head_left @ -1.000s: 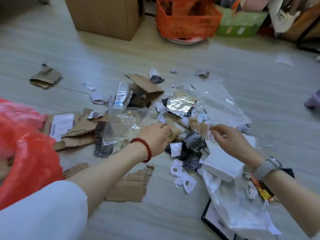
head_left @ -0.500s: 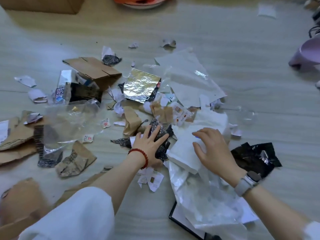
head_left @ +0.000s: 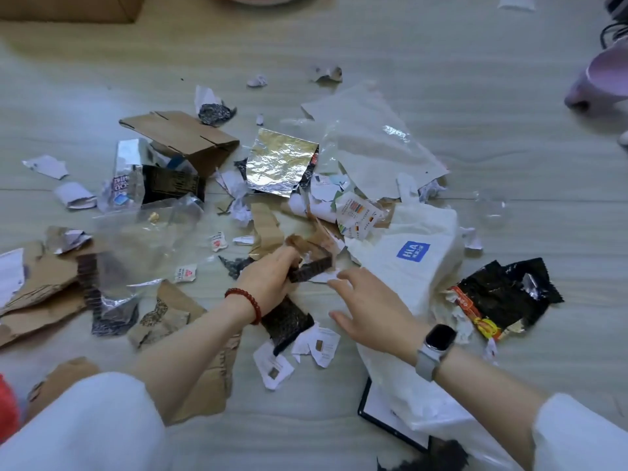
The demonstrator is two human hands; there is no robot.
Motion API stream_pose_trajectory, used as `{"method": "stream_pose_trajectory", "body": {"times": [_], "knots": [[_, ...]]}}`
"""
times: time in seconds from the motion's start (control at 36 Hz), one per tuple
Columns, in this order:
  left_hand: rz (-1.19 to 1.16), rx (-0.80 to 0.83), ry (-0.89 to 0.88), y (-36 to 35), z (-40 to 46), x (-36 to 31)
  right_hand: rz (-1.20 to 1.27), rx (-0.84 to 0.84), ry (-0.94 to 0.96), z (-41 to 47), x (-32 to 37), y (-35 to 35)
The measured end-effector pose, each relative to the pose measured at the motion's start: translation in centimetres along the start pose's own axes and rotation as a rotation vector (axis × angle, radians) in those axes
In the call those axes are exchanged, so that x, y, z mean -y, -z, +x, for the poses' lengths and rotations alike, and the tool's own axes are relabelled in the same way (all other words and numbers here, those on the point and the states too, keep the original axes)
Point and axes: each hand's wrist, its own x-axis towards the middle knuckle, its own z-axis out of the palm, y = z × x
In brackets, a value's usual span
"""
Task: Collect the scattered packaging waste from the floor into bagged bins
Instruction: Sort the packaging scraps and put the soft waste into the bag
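Packaging waste lies scattered over the pale wooden floor. My left hand (head_left: 268, 278), with a red bead bracelet, grips a bunch of dark wrapper and brown paper scraps (head_left: 311, 263) at the middle of the pile. My right hand (head_left: 370, 307), with a grey watch on the wrist, hovers just right of it with fingers spread, above white paper bits. A white bag with a blue logo (head_left: 413, 253) lies right of both hands. A silver foil sheet (head_left: 280, 163), a folded cardboard piece (head_left: 183, 136) and a black snack wrapper (head_left: 506, 295) lie around them.
Torn brown cardboard (head_left: 37, 290) and clear plastic film (head_left: 149, 243) cover the left side. A red bag (head_left: 6, 406) shows at the lower left edge. A cardboard box (head_left: 68, 8) stands at the top left, and a purple object (head_left: 601, 76) at the right edge.
My left hand has curled round dark wrapper and paper scraps and lifted them. My right hand has left the white bag and moved left toward the left hand. The view has tilted slightly.
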Motion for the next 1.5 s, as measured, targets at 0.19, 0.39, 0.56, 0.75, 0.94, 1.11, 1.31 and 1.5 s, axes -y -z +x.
{"method": "stream_pose_trajectory", "body": {"times": [0.19,0.39,0.56,0.75,0.94,1.11,1.31,1.5], "knots": [[0.091,-0.034,-0.096,4.1,-3.3,3.1,-0.074,0.264,-0.037,1.9,4.1,-5.3],[-0.010,-0.155,0.058,4.0,-7.1,6.8,-0.135,0.237,-0.087,2.6,7.6,-9.5],[-0.148,-0.252,0.260,4.5,-8.7,7.6,0.031,0.094,-0.091,2.0,6.7,-10.2],[0.021,-0.094,0.290,2.7,-9.5,9.3,0.005,-0.040,-0.267,1.3,6.2,-7.0],[0.196,0.213,0.275,0.3,-8.8,8.7,-0.153,-0.429,-0.248,-0.3,6.9,-5.1],[0.298,0.260,0.318,-1.2,-7.8,7.7,-0.243,-0.115,-0.123,-0.8,8.9,-9.0],[0.266,0.183,0.286,-1.7,-7.9,7.5,-0.252,-0.038,-0.012,-0.2,10.5,-13.0],[0.230,0.190,0.233,-2.1,-8.5,7.9,-0.220,-0.087,0.043,0.3,11.0,-13.8]]}}
